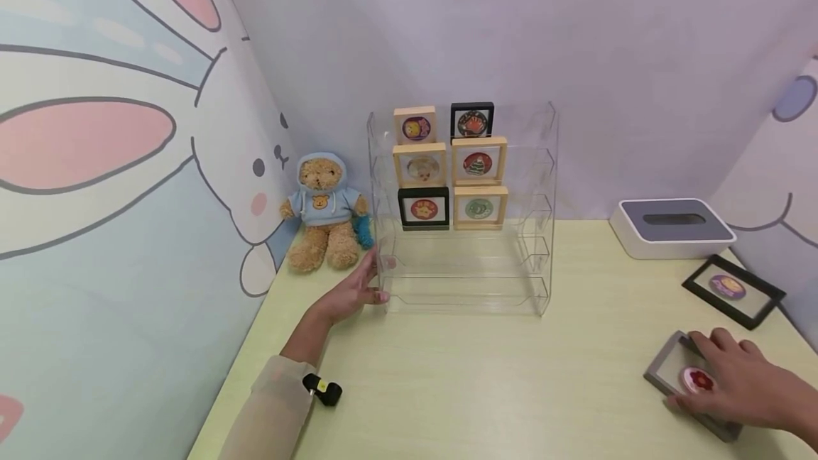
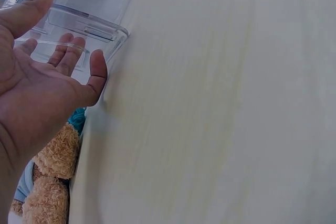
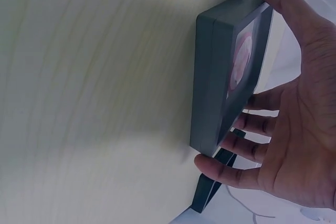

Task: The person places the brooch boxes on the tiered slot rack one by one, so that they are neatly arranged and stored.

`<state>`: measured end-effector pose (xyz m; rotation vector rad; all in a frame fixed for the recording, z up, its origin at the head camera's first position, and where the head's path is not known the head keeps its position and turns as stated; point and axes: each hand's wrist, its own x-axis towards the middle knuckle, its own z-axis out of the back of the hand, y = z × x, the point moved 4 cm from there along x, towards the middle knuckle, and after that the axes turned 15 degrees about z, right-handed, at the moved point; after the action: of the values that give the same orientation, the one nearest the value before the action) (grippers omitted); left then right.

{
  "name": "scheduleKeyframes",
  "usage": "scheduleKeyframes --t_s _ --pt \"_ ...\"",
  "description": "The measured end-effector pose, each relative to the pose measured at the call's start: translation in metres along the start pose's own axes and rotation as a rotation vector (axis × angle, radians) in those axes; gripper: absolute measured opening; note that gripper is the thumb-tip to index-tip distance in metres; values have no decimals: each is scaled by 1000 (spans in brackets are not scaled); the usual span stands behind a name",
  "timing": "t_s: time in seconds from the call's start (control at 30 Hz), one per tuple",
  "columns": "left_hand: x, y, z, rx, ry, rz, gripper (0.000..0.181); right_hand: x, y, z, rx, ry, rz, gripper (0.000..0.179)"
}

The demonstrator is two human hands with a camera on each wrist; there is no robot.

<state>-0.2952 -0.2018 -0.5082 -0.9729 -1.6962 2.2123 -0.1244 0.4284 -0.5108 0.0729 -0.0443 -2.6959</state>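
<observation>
A clear acrylic display rack (image 1: 466, 297) with stepped tiers stands on the table, holding several small framed badges, such as a black frame (image 1: 424, 209) and a light wood frame (image 1: 481, 208). My left hand (image 1: 348, 297) holds the rack's lower left side, thumb at the front edge; in the left wrist view the left hand (image 2: 47, 87) has fingers showing through the clear plastic. At the right, my right hand (image 1: 735, 382) grips a grey frame (image 1: 671, 358) with a red flower badge. In the right wrist view, thumb and fingers of the right hand (image 3: 294, 129) span the grey frame (image 3: 210, 82).
A black frame (image 1: 731, 291) with a purple and yellow badge lies beyond the right hand. Behind it sits a white and grey tissue box (image 1: 677, 229). A teddy bear (image 1: 324, 211) in a blue hoodie sits left of the rack. Rabbit-patterned walls (image 1: 128, 162) border the table.
</observation>
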Motion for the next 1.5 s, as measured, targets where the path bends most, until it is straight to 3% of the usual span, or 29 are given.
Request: scheduleKeyframes --t_s 0.13,0.5,0.7,0.97,1.5 --pt "1 2 1 -6 3 5 120 0 1 -2 -5 16 -3 119" --pt "1 2 1 -4 -8 15 121 10 2 11 15 -55 -37 119" --pt "0 2 0 -12 6 4 120 24 13 32 27 -209 -20 124" --pt "-1 0 -1 -9 7 -8 118 47 39 72 -43 -490 122 129" --pt "-2 -3 -4 -9 8 -37 113 101 84 126 -112 -655 276 135"
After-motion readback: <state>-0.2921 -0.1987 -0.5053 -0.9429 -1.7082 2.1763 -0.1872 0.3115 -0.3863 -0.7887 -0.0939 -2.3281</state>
